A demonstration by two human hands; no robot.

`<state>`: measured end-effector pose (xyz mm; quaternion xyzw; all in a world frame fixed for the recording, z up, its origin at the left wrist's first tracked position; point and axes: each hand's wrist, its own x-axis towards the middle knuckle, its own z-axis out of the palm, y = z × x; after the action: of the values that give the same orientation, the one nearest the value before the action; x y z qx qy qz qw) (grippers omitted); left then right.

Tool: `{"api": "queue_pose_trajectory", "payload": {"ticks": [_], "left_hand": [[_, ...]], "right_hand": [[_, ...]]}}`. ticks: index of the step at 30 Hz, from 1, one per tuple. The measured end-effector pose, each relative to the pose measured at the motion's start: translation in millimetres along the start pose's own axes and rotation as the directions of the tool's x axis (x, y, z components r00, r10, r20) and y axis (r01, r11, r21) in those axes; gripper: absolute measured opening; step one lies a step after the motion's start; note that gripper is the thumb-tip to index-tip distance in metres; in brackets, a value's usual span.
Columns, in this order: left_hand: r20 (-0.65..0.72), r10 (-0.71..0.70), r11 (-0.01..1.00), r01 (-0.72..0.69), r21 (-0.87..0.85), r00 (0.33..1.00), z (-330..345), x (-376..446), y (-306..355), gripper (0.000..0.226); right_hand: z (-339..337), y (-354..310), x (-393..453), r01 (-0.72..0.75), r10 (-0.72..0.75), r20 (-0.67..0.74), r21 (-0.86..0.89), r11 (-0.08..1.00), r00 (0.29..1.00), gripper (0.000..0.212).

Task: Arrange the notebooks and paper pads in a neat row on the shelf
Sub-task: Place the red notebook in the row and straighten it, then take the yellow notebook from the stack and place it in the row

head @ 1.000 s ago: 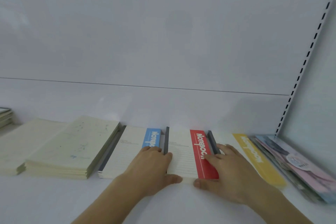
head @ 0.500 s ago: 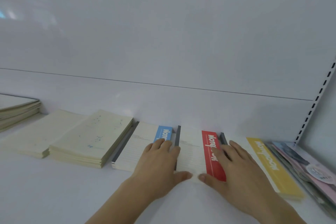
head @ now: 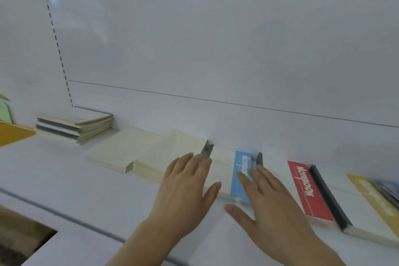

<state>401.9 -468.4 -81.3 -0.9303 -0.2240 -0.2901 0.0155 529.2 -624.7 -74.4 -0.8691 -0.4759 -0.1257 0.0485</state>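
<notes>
Both hands flat, fingers straight, bracketing the blue-band notebook [head: 234,170] mid-shelf: left hand [head: 185,181] on its left edge, right hand [head: 265,198] on the band. Square it by sliding, matching the red-band notebook [head: 306,190].

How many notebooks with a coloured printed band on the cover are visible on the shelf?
3. The blue-band notebook lies under the right hand. The red-band notebook is to its right. The yellow-band notebook is furthest right, cut by the frame edge, so more may lie beyond.
</notes>
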Motion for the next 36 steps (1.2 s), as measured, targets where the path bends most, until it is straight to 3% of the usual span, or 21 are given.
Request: {"api": "queue_pose_trajectory", "payload": {"ticks": [11,18,23,30,36], "left_hand": [[0.063,-0.198,0.979,0.195,0.060,0.978,-94,-91,-189,0.069],[0.072,-0.295,0.955,0.291,0.063,0.953,-128,-122,-289,0.065],[0.069,-0.325,0.945,0.320,0.069,0.943,-126,-116,-348,0.065],[0.058,-0.323,0.941,0.314,0.123,0.945,-114,-65,-429,0.062],[0.066,-0.301,0.949,0.291,0.120,0.951,-94,-26,-477,0.060]], "right_hand": [[-11,-220,28,0.189,-0.178,-0.085,0.146,0.971,0.980,0.078],[-3,-330,74,0.278,-0.262,-0.112,0.169,0.946,0.959,0.084],[7,-381,132,0.307,-0.288,-0.128,0.169,0.936,0.949,0.090],[33,-428,243,0.309,-0.281,-0.177,0.163,0.937,0.943,0.063],[50,-460,309,0.265,-0.246,-0.134,0.159,0.951,0.960,0.059]]}}
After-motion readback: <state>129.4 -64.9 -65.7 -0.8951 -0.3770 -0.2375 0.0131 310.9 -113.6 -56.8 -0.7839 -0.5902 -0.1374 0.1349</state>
